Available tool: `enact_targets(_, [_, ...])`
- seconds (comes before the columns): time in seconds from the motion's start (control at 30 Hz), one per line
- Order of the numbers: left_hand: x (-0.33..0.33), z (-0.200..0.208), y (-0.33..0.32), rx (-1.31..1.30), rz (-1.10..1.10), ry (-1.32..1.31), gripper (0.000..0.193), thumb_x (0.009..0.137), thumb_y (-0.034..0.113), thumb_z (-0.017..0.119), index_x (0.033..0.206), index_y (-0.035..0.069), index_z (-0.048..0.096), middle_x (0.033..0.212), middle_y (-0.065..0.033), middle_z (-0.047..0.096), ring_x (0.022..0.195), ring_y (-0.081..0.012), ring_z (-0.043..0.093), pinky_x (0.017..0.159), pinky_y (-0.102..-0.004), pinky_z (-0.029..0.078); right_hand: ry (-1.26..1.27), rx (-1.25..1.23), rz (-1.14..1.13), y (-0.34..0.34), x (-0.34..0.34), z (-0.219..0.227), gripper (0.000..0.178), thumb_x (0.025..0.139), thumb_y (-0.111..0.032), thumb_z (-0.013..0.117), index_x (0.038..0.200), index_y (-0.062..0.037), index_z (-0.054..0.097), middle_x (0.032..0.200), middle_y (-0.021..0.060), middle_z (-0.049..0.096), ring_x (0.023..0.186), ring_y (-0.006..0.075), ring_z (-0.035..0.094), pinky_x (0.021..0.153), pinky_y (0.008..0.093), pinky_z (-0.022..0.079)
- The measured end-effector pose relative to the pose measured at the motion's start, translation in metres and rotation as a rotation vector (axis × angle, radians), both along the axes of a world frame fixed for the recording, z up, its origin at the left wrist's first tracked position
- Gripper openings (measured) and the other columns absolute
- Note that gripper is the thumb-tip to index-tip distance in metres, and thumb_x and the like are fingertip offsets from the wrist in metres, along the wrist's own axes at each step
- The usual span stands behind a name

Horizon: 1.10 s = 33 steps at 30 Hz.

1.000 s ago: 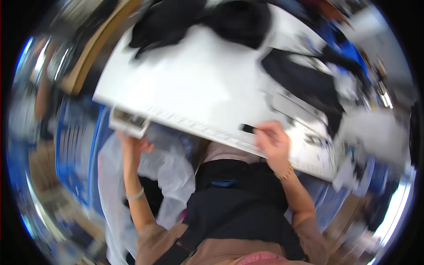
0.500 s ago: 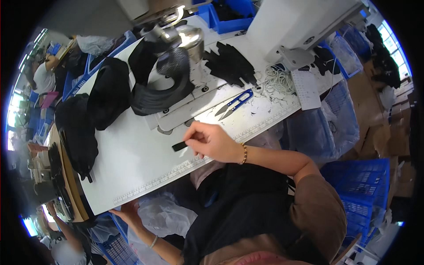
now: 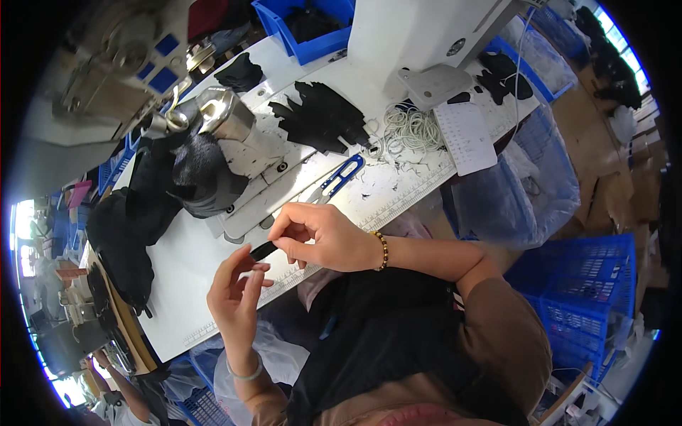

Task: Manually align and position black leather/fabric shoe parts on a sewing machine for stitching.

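My right hand, with a beaded bracelet at its wrist, pinches a short black fabric strip above the front part of the white table. Close by on the left is my left hand, its thumb and fingers apart beside the strip's free end; I see no firm hold by it. Just beyond the right hand lie blue-handled thread snips, their blades partly hidden. A pile of black strips rests farther back. Dark fabric pieces lie at the left, and a mesh-like dark piece sits under the sewing machine's metal parts.
The sewing machine head overhangs the upper left. A tangle of pale cord and a white card lie at the right. Blue bins and a blue crate surround the white table. Other people work at far left.
My left hand has risen from below the table edge to beside the strip. The right hand still pinches the strip. The view has shifted, and the mesh-like piece lies differently under the machine.
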State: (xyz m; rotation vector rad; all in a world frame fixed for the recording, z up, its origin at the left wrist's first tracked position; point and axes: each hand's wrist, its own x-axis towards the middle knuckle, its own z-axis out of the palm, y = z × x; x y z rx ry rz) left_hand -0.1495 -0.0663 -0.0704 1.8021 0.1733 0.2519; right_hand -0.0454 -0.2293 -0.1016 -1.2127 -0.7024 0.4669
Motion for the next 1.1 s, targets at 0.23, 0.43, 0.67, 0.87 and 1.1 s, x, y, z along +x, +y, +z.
enact_targets(0.23, [0.045, 0.015, -0.02, -0.129, 0.036, -0.048, 0.016, 0.085, -0.003, 0.057, 0.1, -0.007, 0.058, 0.081, -0.0118, 0.063, 0.069, -0.016, 0.063, 0.054, -0.0265, 0.054, 0.068, 0.137, -0.068, -0.013, 0.014, 0.008, 0.008, 0.087, 0.0, 0.055, 0.095, 0.0011, 0.052, 0.084, 0.0043, 0.056, 0.066, 0.0076, 0.059, 0.056, 0.021, 0.051])
enact_targets(0.43, [0.061, 0.007, -0.021, -0.282, 0.028, -0.031, 0.016, 0.085, 0.001, 0.059, 0.098, -0.008, 0.057, 0.082, -0.0117, 0.063, 0.069, -0.016, 0.063, 0.058, -0.0256, 0.053, 0.171, 0.21, -0.158, -0.004, 0.019, 0.001, 0.009, 0.088, 0.001, 0.053, 0.097, 0.0011, 0.052, 0.083, 0.0061, 0.056, 0.067, 0.0093, 0.059, 0.055, 0.0223, 0.051])
enact_targets(0.67, [0.06, -0.005, -0.015, -0.316, 0.052, -0.03, 0.015, 0.086, 0.004, 0.059, 0.096, -0.007, 0.057, 0.079, -0.0075, 0.062, 0.069, -0.0112, 0.063, 0.059, -0.022, 0.052, 0.209, 0.06, -0.091, 0.0, 0.028, -0.009, 0.01, 0.086, -0.002, 0.057, 0.095, 0.0008, 0.054, 0.082, 0.0048, 0.058, 0.07, 0.0092, 0.059, 0.063, 0.0216, 0.049])
enact_targets(0.87, [0.056, -0.011, -0.018, -0.01, 0.096, -0.036, 0.012, 0.081, 0.002, 0.063, 0.091, -0.003, 0.06, 0.08, -0.0057, 0.062, 0.066, -0.0092, 0.061, 0.058, -0.0209, 0.05, -0.279, -0.1, -0.171, 0.005, 0.042, -0.005, 0.019, 0.082, -0.005, 0.064, 0.099, 0.0012, 0.059, 0.086, 0.0055, 0.061, 0.08, 0.0115, 0.06, 0.074, 0.0244, 0.047])
enact_targets(1.1, [0.056, -0.013, -0.016, 0.186, 0.087, -0.159, 0.012, 0.079, 0.002, 0.065, 0.089, -0.002, 0.061, 0.077, -0.0065, 0.06, 0.061, -0.0112, 0.062, 0.056, -0.0213, 0.049, -0.563, -0.117, -0.16, 0.007, 0.05, 0.003, 0.01, 0.08, -0.004, 0.065, 0.09, -0.0009, 0.064, 0.085, 0.0071, 0.062, 0.074, 0.014, 0.059, 0.067, 0.0252, 0.048])
